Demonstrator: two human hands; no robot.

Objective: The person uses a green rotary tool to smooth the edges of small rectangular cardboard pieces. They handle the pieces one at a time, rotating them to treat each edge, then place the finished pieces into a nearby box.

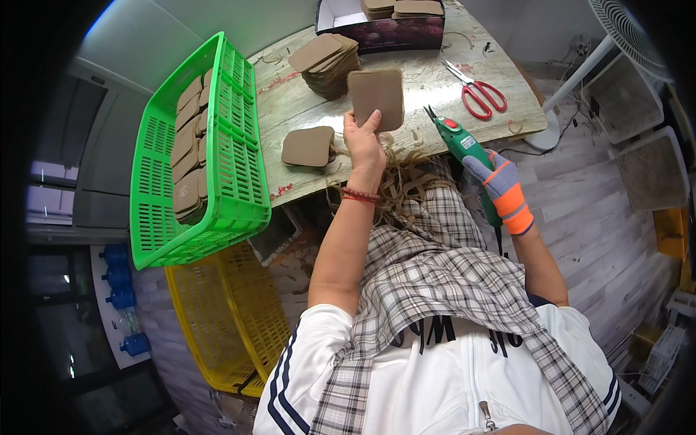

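My bare left hand (365,145) grips a flat brown pad (377,90) by its lower left edge, thumb on its face. The pad has rounded corners and stands raised over the front of the table. In my right hand (502,187), which wears a grey and orange glove, are green electric scissors (460,138) with a red button, their blades pointing toward the pad but apart from it. A tall stack of similar pads (330,72) stands behind my left hand, and a low pile of pads (308,146) lies left of it. Brown trimmed strips (413,183) lie tangled in my lap.
Red-handled scissors (484,98) lie at the table's right. At the back, a dark box (391,35) contains more pads. A green crate (239,156) with pads stands left, above a yellow crate (217,312). A white fan (629,32) stands beyond the right edge.
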